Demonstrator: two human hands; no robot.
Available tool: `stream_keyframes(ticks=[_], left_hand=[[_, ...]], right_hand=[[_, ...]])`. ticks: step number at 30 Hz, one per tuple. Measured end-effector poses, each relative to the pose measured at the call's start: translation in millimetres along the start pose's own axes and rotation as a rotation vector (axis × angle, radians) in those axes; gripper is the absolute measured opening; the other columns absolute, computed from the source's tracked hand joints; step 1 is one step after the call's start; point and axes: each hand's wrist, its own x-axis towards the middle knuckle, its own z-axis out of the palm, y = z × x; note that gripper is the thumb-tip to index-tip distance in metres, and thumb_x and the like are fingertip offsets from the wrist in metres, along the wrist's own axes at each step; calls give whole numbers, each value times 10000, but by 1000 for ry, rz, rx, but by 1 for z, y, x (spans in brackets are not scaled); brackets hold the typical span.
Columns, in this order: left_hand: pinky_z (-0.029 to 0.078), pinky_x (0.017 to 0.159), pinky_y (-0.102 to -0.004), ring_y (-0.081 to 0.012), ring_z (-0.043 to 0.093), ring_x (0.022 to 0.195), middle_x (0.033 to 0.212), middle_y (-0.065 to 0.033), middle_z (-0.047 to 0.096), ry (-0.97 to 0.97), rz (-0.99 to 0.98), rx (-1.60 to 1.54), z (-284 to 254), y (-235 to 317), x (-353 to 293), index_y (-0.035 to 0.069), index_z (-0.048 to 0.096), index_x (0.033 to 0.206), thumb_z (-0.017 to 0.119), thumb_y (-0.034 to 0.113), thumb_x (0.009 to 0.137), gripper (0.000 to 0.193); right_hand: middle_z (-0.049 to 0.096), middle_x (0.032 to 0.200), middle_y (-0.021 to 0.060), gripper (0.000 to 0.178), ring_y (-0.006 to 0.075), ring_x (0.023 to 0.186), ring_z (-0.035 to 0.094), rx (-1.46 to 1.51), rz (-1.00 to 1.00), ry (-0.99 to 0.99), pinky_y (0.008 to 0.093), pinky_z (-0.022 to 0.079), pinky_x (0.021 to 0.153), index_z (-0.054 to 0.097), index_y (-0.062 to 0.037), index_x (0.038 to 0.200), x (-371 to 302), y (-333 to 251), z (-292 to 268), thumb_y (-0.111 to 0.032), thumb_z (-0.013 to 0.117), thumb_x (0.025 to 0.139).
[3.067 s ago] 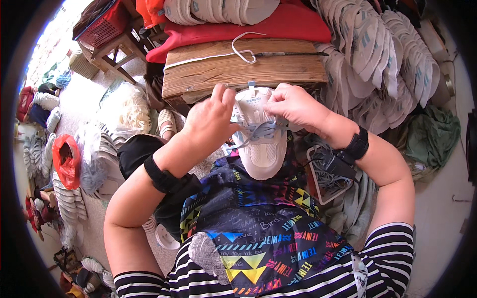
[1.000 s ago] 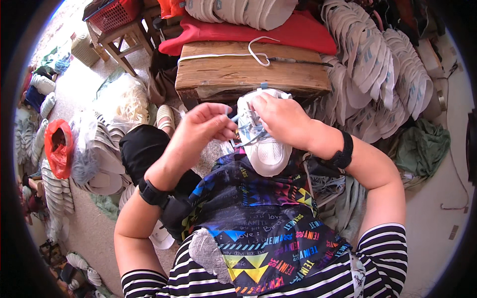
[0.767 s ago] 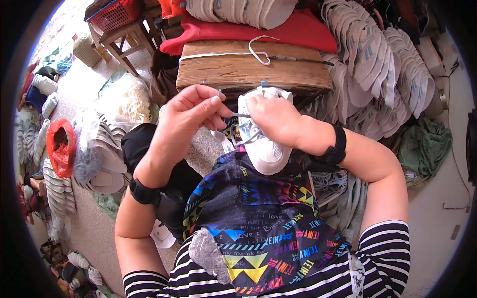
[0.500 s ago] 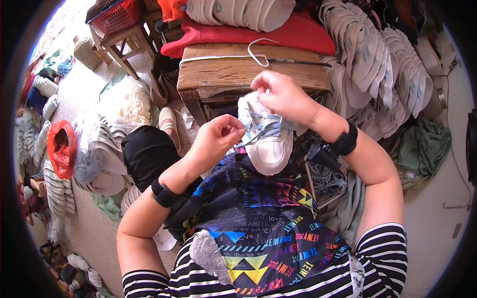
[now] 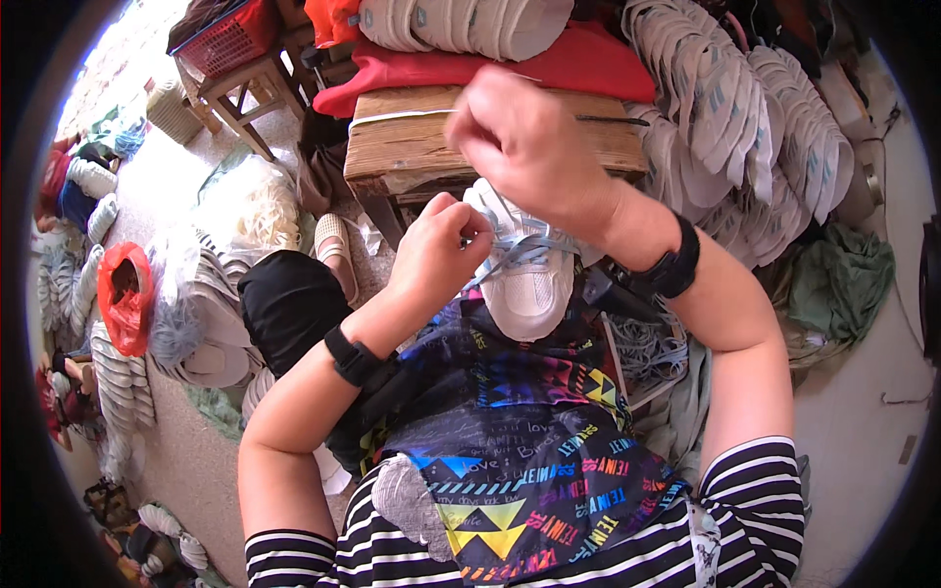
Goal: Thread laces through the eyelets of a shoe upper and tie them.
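A white sneaker rests on my apron-covered lap, its toe toward me. Pale blue shoelace crosses its front in loose strands. At the shoe's left side, my left hand is closed, thumb and fingers pinched at the lace. My right hand is raised above the shoe's heel end, partly blurred, fingers curled closed; a strand of lace runs up beneath it from the shoe. It covers part of the shoe opening and of the wooden bench beyond.
Red cloth and stacked white shoe uppers lie on the bench. More uppers hang at the right. A box of blue laces sits by my right side. Bagged laces and a red plastic bag are at the left.
My right hand has risen up and left, away from the shoe, and curled closed. My left hand has shifted slightly up and right, nearer the shoe.
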Motion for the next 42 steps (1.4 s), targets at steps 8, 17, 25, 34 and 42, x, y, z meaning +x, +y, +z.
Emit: stream_keyframes(ticks=[8,17,25,34,42], left_hand=[[520,723,-429,-345,608,793,859,-139,572,1,140,318,13,13,17,31,618,781,644,141,786,113],[507,683,-421,-332,620,766,850,-146,597,-14,210,174,23,4,23,35,651,821,666,122,776,99],[509,681,-427,-340,612,764,815,-134,579,42,274,545,26,13,29,50,638,784,670,134,779,90],[503,725,-418,-331,605,826,875,-131,574,-59,154,226,21,15,24,45,637,823,684,100,770,89],[489,704,-421,-345,587,795,870,-141,546,39,231,277,26,4,25,36,636,804,679,81,757,78]], right_hand=[[600,791,115,78,326,758,618,86,-206,331,426,498,652,616,-54,768,46,-28,-16,-91,683,748],[582,869,105,110,228,744,595,84,137,34,317,486,660,597,-31,880,3,5,-20,-33,672,799],[582,1000,107,195,308,999,553,-304,217,-377,403,449,883,569,-42,880,-82,18,-33,-100,701,749],[556,1054,117,164,312,1040,525,-266,337,-260,408,428,918,556,-41,841,-106,32,-13,-58,658,712],[581,1088,116,200,288,1056,532,-353,164,-259,420,421,931,625,-13,887,-105,22,-17,-120,642,718]])
